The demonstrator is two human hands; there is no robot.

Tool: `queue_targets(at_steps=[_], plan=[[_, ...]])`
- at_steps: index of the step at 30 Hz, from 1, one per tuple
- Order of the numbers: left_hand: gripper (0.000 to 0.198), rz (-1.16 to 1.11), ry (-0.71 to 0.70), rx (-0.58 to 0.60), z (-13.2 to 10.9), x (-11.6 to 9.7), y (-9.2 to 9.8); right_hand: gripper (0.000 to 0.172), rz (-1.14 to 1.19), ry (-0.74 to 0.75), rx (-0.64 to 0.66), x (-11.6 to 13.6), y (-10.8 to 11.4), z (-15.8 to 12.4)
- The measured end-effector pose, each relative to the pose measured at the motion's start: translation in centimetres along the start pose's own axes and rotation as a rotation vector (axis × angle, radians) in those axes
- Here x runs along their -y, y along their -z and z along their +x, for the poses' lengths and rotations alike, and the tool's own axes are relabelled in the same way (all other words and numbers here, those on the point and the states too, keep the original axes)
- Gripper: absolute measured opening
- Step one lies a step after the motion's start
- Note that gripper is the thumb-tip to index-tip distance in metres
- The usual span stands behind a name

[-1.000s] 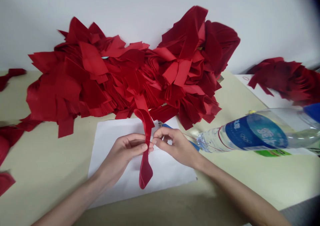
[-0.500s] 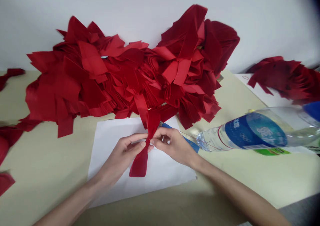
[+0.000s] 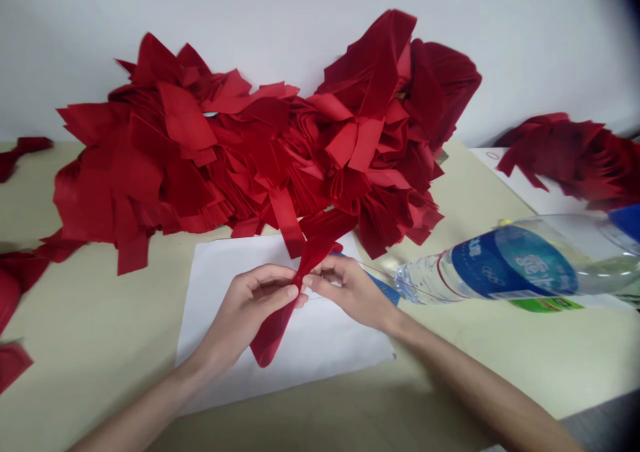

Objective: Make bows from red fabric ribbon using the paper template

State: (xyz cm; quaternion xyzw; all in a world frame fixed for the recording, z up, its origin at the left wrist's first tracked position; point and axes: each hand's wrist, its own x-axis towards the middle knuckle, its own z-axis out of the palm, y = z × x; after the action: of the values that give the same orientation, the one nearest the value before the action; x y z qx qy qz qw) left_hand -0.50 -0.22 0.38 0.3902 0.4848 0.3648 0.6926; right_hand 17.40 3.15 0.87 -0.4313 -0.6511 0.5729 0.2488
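Your left hand (image 3: 245,309) and right hand (image 3: 350,292) were pinching the red velvet ribbon (image 3: 273,332) at its narrowed middle above the white paper sheet (image 3: 335,345), where a slackened pinch could have let it slip free onto the sheet.

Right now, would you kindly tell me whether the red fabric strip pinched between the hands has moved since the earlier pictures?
Yes: the red fabric strip has tilted, its lower end now further left over the white paper sheet.

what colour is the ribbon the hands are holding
The ribbon is plain deep red, best seen in the head view.
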Motion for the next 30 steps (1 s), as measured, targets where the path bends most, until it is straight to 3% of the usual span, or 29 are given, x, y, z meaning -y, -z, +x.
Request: queue_targets(at_steps=[4, 8, 17, 24, 27, 30], plan=[[0.011, 0.165, -0.089, 0.006, 0.1, -0.1, -0.2, 0.015, -0.074, 0.046, -0.021, -0.2, -0.1, 0.0], [0.008, 0.196, -0.073, -0.009, 0.1, 0.2, -0.4, 0.016, -0.155, 0.055, 0.002, -0.2, -0.1, 0.0], [0.012, 0.021, -0.004, 0.073, -0.1, -0.7, -0.5, 0.015, -0.099, 0.028, 0.010, -0.2, 0.1, 0.0], [0.016, 0.205, -0.114, 0.046, -0.2, -0.3, -0.3, 0.014, 0.031, -0.025, -0.037, -0.6, 0.4, 0.4], [0.010, 0.449, -0.214, -0.058, 0.0, 0.2, 0.2, 0.028, 0.159, -0.099, -0.047, -0.9, 1.4, 0.5], [0.012, 0.668, -0.297, -0.127, 0.3, 0.6, 0.6, 0.053, 0.367, -0.180, -0.008, -0.9, 2.5, 0.4]])
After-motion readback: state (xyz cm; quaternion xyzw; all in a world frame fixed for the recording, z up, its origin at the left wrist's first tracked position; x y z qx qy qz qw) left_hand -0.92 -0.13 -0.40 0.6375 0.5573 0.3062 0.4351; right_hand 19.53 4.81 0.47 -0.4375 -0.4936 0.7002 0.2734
